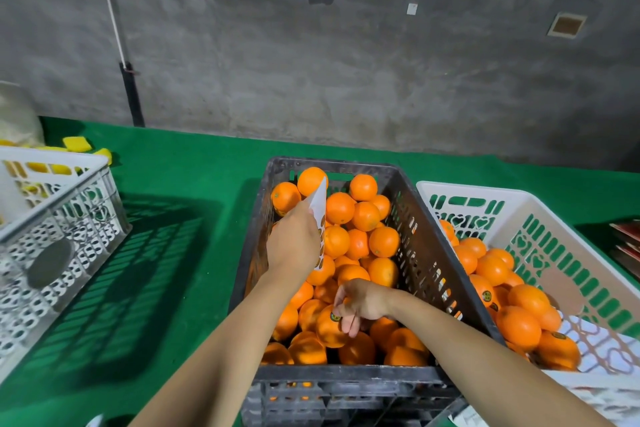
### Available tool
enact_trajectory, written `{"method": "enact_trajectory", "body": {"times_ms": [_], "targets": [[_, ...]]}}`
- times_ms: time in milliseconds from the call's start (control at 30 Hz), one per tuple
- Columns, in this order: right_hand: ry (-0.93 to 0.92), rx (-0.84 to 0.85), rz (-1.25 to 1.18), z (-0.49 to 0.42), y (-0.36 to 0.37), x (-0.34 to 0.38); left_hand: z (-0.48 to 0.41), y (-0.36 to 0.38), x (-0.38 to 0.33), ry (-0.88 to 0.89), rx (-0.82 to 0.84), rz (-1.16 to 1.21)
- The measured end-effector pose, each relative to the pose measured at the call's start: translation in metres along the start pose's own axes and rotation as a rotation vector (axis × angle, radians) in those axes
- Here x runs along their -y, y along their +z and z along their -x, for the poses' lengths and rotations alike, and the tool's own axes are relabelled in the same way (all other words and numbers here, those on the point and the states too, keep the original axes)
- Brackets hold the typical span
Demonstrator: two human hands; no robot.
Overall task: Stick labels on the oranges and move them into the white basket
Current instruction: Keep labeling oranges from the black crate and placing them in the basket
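Note:
A dark plastic crate in the middle holds many oranges. My left hand hovers over it and grips a white label sheet with round stickers along its edge. My right hand reaches down into the crate, fingers curled on an orange that carries a round green-and-yellow label. The white basket to the right holds several labelled oranges.
A second white crate stands at the left on the green table cover, with yellow sponges behind it. A grey concrete wall runs along the back. Red packets lie at the far right edge.

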State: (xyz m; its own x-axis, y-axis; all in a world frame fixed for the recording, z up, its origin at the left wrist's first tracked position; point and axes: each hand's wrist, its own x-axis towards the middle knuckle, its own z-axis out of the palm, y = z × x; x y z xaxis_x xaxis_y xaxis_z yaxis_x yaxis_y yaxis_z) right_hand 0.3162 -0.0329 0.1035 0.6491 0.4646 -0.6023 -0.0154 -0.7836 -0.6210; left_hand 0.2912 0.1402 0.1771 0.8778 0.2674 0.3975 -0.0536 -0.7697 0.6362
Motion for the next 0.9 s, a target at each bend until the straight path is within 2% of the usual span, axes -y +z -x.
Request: {"method": "enact_trajectory", "body": {"times_ms": [167, 900], "targets": [[0.042, -0.043, -0.038, 0.0025, 0.0007, 0.0021, -0.0005, 0.0008, 0.001, 0.001, -0.011, -0.016], [0.061, -0.025, -0.013, 0.0045, -0.003, 0.001, -0.0005, 0.0062, 0.0041, 0.042, 0.002, -0.016]]}}
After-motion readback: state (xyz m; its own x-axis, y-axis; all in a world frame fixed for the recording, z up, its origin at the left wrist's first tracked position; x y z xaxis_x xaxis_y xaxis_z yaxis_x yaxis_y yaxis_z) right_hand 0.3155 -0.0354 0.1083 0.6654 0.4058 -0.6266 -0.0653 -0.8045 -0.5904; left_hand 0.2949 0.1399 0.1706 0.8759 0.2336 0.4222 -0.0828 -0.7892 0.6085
